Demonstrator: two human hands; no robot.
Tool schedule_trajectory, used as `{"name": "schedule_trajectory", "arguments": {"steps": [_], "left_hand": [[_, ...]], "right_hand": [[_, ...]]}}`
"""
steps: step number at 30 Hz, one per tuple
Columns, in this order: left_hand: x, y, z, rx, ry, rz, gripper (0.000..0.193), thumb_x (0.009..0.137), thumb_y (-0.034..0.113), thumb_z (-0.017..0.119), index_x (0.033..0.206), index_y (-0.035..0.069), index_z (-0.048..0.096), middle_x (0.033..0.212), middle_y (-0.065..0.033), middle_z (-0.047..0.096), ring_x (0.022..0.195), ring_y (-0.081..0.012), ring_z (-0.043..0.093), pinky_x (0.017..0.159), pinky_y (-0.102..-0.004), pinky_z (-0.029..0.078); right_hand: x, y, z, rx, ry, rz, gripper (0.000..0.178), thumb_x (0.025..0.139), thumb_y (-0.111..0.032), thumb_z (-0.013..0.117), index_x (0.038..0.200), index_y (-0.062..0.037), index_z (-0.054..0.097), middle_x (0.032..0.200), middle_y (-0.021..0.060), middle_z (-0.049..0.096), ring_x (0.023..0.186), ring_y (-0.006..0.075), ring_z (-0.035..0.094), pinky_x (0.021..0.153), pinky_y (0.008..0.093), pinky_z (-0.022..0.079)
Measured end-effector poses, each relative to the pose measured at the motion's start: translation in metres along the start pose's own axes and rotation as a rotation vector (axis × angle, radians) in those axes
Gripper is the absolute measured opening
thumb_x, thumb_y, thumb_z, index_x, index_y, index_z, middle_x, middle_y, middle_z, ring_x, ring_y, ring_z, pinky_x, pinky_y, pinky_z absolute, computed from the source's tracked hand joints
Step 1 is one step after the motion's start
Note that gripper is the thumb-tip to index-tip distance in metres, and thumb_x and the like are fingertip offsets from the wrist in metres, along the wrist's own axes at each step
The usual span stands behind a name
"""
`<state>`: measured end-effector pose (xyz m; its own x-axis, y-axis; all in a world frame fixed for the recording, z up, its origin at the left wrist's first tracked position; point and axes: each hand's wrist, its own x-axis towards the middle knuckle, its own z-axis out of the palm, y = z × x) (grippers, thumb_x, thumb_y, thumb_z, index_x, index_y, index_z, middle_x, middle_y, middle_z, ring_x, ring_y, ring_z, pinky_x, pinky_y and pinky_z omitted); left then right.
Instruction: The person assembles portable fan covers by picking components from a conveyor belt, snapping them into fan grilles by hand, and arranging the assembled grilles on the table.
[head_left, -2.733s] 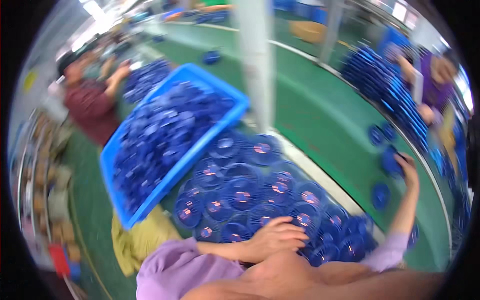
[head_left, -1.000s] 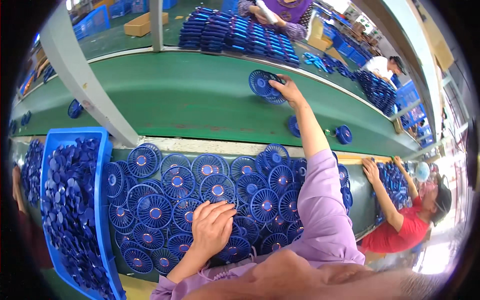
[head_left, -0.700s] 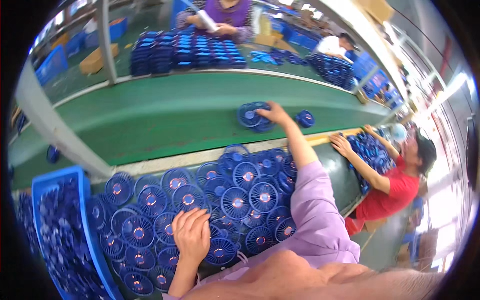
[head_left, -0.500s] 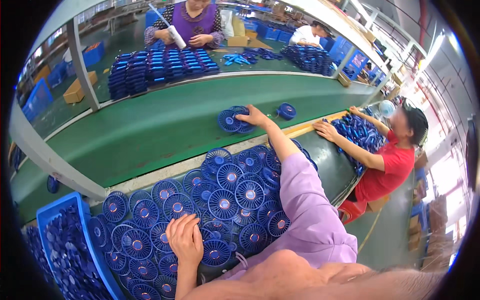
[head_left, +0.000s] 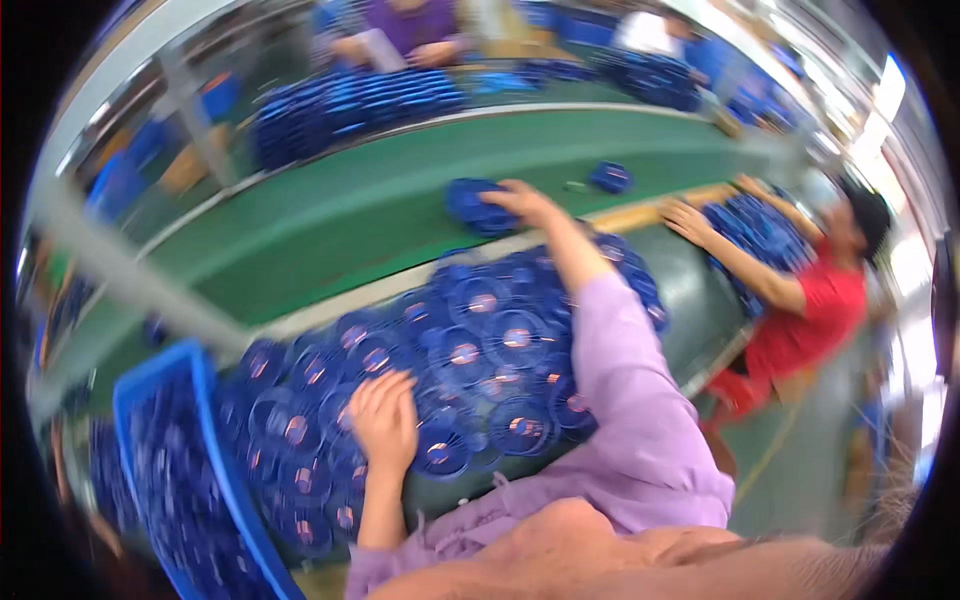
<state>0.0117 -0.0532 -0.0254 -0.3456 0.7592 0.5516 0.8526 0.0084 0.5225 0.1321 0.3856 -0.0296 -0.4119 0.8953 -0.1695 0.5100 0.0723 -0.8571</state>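
Note:
My right hand (head_left: pixel 520 203) reaches over the green conveyor belt, its fingers closed on dark blue round fan heads with caged fronts (head_left: pixel 472 205). Blur hides how many it holds. My left hand (head_left: pixel 385 420) lies with outstretched fingers over a spread of similar blue fan heads (head_left: pixel 463 353) on the near table. These have ribbed cages and coppery centres, and they overlap in layers. One more blue fan head (head_left: pixel 610 178) rests on the belt, to the right of my right hand.
A blue bin (head_left: pixel 205 450) full of small dark blue parts stands at the left, below a pale metal post (head_left: pixel 150 275). On the right, a co-worker in red (head_left: pixel 810 310) handles a pile of blue parts (head_left: pixel 750 235). Others sit beyond the belt behind stacked blue parts (head_left: pixel 360 105).
The whole view has shifted and blurred. My right hand, with the fan heads, has moved left, away from the lone fan head on the belt. My left hand stays over the spread.

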Motion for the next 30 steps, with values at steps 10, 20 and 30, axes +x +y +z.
{"name": "schedule_trajectory", "arguments": {"steps": [10,20,30], "left_hand": [[-0.001,0.009,-0.007,-0.263,0.016,-0.084,0.021,0.091,0.016,0.059,0.107,0.005,0.067,0.117,-0.0142,0.065,0.116,-0.0334,0.057,0.104,-0.0446,0.040],[0.003,-0.016,-0.096,-0.308,0.318,-0.298,0.042,0.098,0.019,0.052,0.137,0.004,0.048,0.144,-0.0169,0.045,0.135,-0.0283,0.042,0.104,-0.0387,0.038],[-0.069,-0.054,-0.157,-0.120,0.698,-0.417,0.038,0.103,0.020,0.044,0.134,-0.001,0.050,0.135,-0.0153,0.054,0.128,-0.0261,0.049,0.108,-0.0353,0.035]], "right_hand": [[-0.076,-0.082,0.026,-0.010,-0.181,-0.547,0.055,0.081,-0.030,0.077,0.123,-0.0008,0.054,0.111,0.0114,0.064,0.102,0.0187,0.060,0.093,0.0328,0.047],[-0.219,-0.168,0.129,-0.303,-0.086,-1.210,0.066,0.067,-0.024,0.081,0.125,-0.0107,0.052,0.116,0.0143,0.054,0.111,0.0349,0.051,0.094,0.0441,0.046],[-0.272,-0.220,0.226,-0.237,-0.138,-1.346,0.064,0.067,-0.024,0.082,0.124,-0.0132,0.056,0.115,0.0123,0.053,0.108,0.0327,0.050,0.091,0.0428,0.047]]}}
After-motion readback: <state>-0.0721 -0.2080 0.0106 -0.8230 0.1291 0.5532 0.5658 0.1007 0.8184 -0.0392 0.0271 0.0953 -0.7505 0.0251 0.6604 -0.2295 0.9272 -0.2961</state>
